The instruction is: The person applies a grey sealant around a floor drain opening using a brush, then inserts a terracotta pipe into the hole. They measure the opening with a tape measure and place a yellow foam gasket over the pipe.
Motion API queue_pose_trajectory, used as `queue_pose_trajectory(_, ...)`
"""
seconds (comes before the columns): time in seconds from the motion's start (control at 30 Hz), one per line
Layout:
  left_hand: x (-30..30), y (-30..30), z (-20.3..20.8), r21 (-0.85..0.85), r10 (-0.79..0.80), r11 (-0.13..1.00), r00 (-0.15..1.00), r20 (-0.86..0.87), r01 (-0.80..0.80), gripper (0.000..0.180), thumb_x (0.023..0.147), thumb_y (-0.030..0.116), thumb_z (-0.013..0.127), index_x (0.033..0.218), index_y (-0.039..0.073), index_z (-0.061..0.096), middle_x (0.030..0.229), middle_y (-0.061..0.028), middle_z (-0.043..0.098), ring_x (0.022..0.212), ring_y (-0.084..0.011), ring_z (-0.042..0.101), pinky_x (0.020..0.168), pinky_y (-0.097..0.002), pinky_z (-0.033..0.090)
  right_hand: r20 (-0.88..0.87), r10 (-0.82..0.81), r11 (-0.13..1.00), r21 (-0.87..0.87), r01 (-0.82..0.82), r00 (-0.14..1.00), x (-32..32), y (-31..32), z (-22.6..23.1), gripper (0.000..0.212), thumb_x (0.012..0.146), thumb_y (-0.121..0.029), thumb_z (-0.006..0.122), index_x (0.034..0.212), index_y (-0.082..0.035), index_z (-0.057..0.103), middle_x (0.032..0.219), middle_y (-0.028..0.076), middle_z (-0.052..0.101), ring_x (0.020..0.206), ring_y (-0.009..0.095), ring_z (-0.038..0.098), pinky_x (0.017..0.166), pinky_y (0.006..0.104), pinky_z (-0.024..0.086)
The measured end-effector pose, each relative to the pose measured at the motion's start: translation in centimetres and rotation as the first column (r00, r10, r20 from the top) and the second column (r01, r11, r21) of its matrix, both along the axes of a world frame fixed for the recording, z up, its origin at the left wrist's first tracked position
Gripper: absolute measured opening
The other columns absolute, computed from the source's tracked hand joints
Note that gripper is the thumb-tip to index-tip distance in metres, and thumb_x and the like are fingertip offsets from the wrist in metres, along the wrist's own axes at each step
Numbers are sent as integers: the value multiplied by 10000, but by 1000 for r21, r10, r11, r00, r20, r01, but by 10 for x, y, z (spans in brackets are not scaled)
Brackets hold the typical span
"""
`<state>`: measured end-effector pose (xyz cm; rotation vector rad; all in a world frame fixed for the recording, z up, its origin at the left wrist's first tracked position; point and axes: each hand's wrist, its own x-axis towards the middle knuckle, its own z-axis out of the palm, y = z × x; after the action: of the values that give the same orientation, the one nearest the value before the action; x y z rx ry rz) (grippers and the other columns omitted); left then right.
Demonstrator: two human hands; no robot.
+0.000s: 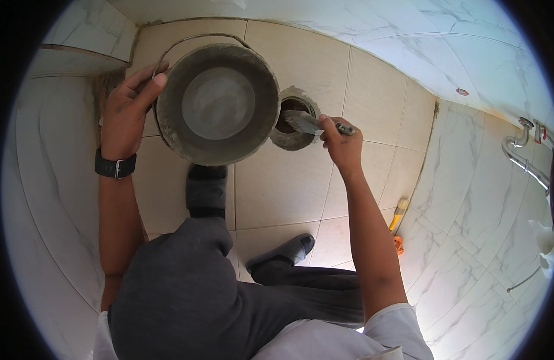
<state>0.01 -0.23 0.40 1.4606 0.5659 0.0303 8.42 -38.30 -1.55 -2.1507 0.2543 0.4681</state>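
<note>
My left hand (pixel 128 108) grips the left edge of a dark bucket (pixel 163 129) where its wire handle (pixel 199 36) joins, thumb towards the rim. Grey cement coats the bucket's inside, with a paler grey patch at the bottom. Pinched in my right hand (pixel 343 144) is a putty knife (pixel 311 124) with a metal blade, its tip covered in grey cement. That tip is over a round drain hole (pixel 286 123) in the floor, just right of the bucket. Rough grey mortar (pixel 295 144) rings the hole.
Beige tiles (pixel 277 192) cover the floor, with marbled wall tiles (pixel 457 174) around. A yellow-handled brush (pixel 399 213) and an orange item (pixel 398 245) lie by the right wall. Chrome pipes (pixel 523 159) stick out there. My slippered feet (pixel 283 252) are below the bucket.
</note>
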Motion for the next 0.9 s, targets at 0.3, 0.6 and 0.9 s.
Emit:
queue_pose_trajectory(0.3, 0, 0, 1, 45, -9, 999, 1000, -1, 9, 505, 946, 311, 706, 1312, -27, 622, 1238, -123, 677, 1154, -162, 615, 1032, -287, 436, 182, 392, 917, -147, -370, 902, -43, -2, -5, 237, 866, -238, 749, 948, -16, 746, 807, 164, 734, 735, 273, 728, 690, 333, 554)
queue_pose_trajectory(0.6, 0, 1, 1, 15, 7, 1000, 1000, -23, -7, 490, 954, 278, 702, 1323, -31, 610, 1263, -126, 656, 1149, -162, 607, 1013, -288, 445, 60, 501, 859, -156, -487, 864, -3, -6, 18, 191, 862, -202, 748, 939, -28, 754, 820, 136, 738, 738, 265, 719, 710, 329, 560)
queue_pose_trajectory(0.9, 0, 5, -1, -81, 37, 996, 999, -27, -39, 491, 970, 224, 678, 1351, -64, 566, 1321, -155, 626, 1245, -193, 570, 1089, -315, 400, 209, 691, 721, -130, -680, 693, -8, -11, -3, 182, 789, -195, 741, 891, -45, 730, 734, 147, 681, 683, 346, 664, 636, 409, 539)
